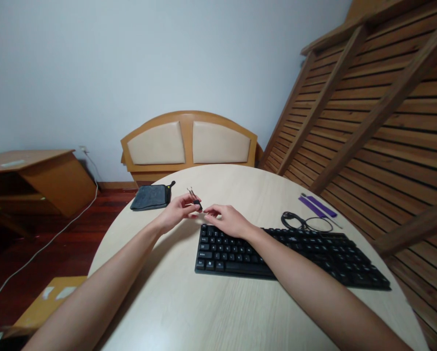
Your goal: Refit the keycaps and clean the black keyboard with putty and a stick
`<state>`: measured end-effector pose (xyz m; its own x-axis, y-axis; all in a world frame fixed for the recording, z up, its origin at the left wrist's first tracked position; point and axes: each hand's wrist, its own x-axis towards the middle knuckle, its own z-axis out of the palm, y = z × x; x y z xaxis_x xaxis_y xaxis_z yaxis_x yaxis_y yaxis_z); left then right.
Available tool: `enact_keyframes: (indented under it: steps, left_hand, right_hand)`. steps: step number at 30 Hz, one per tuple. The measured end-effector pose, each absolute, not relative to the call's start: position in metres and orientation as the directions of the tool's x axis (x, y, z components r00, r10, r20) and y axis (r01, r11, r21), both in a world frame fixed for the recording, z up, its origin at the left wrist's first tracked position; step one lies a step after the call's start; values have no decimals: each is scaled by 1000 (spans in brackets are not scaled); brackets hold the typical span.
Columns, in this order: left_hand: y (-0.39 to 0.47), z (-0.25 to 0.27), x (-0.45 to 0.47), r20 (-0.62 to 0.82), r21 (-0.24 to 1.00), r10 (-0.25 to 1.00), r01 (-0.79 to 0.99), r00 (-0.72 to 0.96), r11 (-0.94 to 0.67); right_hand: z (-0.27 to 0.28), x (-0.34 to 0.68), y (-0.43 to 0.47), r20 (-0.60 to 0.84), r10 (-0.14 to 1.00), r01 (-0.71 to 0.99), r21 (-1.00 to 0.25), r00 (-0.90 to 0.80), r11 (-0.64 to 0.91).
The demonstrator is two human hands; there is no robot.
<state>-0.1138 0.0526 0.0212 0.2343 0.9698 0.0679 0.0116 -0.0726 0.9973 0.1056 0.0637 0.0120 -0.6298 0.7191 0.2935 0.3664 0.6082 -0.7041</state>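
Note:
My left hand [180,210] is raised above the table, left of the keyboard's far corner. Its thumb and fingers pinch a small black keycap puller [197,204] with two thin metal wire prongs pointing up and away. Close beside it, my right hand [228,219] hovers over the far left corner of a black keyboard [236,256]. The right fingers are bent together near the puller's lower end; anything between their tips is too small to make out. My right forearm crosses above the keyboard, hiding part of its keys.
A dark zippered pouch [150,197] lies at the table's left edge. Purple strips [317,205] and a coiled black cable [302,223] lie beyond the keyboard on the right. The round table [218,312] stands before a wooden headboard [189,139]; slatted wood panels [364,107] lean at right.

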Motion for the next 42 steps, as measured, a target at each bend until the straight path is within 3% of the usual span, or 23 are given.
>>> enact_keyframes:
  steps: [7,14,33,42]
  left_hand:
    - [55,18,-114,104,979,962,144,254,-144]
    - [58,17,-120,111,950,956,255,271,-183]
    - [57,17,-117,204,902,918,299,340,-311]
    - [52,11,-101,337,832,871,320,356,-453]
  right_hand:
    - [-8,107,65,325,745,328,-745,-583,581]
    - [-12,106,65,332,721,374,-681,-608,629]
    - [-9,106,61,362,701,378,-645,-615,664]
    - [-5,105,60,412,707,336,-669,-575,663]
